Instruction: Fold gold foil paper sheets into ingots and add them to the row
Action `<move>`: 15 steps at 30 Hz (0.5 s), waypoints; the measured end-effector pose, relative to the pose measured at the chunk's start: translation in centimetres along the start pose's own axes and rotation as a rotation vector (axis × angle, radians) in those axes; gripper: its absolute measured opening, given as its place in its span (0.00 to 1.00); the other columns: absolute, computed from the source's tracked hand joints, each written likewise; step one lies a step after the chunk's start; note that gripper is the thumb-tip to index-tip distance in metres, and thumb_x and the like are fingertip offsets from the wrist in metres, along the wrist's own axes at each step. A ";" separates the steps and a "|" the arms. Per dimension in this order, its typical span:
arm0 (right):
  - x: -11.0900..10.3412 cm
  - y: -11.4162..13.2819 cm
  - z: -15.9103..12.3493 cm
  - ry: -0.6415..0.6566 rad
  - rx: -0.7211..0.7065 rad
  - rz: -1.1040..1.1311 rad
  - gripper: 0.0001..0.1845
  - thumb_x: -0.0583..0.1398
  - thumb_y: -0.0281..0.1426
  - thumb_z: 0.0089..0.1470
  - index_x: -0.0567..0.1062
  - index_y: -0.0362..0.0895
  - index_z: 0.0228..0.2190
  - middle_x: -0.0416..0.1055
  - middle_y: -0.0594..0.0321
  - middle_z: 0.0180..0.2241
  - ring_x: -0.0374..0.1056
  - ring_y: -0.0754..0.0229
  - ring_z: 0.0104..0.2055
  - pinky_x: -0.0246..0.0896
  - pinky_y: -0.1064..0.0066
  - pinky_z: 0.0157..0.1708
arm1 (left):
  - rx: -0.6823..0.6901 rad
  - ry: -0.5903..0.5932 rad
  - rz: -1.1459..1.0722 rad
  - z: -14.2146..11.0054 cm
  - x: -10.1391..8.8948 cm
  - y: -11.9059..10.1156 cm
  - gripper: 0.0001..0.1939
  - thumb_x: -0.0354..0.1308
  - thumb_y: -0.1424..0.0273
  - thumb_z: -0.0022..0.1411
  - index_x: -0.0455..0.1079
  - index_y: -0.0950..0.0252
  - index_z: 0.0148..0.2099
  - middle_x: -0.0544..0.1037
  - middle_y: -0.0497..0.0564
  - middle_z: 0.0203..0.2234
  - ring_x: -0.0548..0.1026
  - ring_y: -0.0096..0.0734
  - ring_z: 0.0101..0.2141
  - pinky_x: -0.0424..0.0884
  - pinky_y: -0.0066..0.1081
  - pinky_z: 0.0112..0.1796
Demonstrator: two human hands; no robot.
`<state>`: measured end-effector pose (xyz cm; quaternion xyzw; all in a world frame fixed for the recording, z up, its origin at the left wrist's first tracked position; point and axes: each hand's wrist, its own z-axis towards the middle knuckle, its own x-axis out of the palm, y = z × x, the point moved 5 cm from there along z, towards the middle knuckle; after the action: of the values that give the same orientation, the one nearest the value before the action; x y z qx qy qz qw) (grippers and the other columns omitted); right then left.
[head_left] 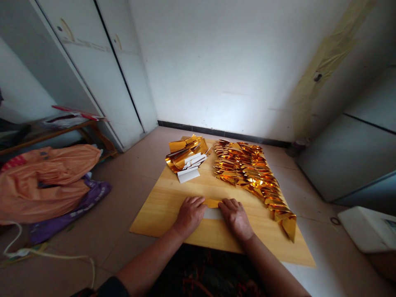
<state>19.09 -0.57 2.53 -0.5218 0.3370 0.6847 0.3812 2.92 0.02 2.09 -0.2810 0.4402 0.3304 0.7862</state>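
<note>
Near the front of the wooden board (161,206), a strip of gold foil paper (212,203) with a pale lower part stretches between my two hands. My left hand (191,214) is closed on its left end, fingers curled. At the other end my right hand (235,218) grips it in the same way. Farther back on the left lies a loose pile of gold foil sheets (179,146), with folded white paper pieces (189,175) against it. Rows of folded gold foil pieces (247,165) overlap along the right side of the board.
A white wall (222,74) stands behind the board, and a pale cabinet (123,82) at the left. Orange cloth (46,181) and a purple bag (74,210) lie on the left, near a white cord (55,255). On the right is a white box (368,229).
</note>
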 end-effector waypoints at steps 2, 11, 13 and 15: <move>0.0 0.0 0.1 0.004 0.032 -0.005 0.11 0.55 0.27 0.60 0.72 0.47 0.43 0.70 0.59 0.44 0.61 0.57 0.43 0.51 0.68 0.39 | 0.001 -0.011 0.004 0.0 0.0 0.0 0.09 0.51 0.74 0.63 0.73 0.62 0.38 0.78 0.51 0.42 0.73 0.35 0.43 0.65 0.36 0.42; -0.6 0.1 0.3 0.014 0.104 0.005 0.10 0.56 0.27 0.57 0.74 0.49 0.40 0.70 0.60 0.40 0.60 0.57 0.42 0.49 0.68 0.38 | -0.017 0.008 0.028 -0.1 0.2 -0.1 0.09 0.50 0.73 0.64 0.73 0.61 0.38 0.78 0.52 0.43 0.73 0.35 0.44 0.64 0.36 0.42; -0.7 0.0 0.3 0.012 0.105 0.020 0.10 0.56 0.27 0.57 0.74 0.49 0.39 0.70 0.60 0.39 0.60 0.57 0.42 0.49 0.68 0.39 | -0.020 0.020 0.039 -0.1 0.3 -0.1 0.10 0.50 0.74 0.64 0.73 0.61 0.39 0.77 0.53 0.44 0.73 0.35 0.44 0.64 0.37 0.43; -0.8 -0.2 0.2 0.002 0.103 0.046 0.10 0.56 0.27 0.56 0.75 0.49 0.39 0.70 0.60 0.38 0.60 0.57 0.42 0.50 0.68 0.38 | -0.024 0.033 0.044 -0.1 0.3 -0.1 0.10 0.51 0.75 0.63 0.72 0.61 0.40 0.77 0.52 0.44 0.72 0.36 0.45 0.63 0.38 0.44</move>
<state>19.30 -0.38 3.32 -0.4943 0.3841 0.6745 0.3913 3.07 -0.01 1.79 -0.2860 0.4553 0.3483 0.7679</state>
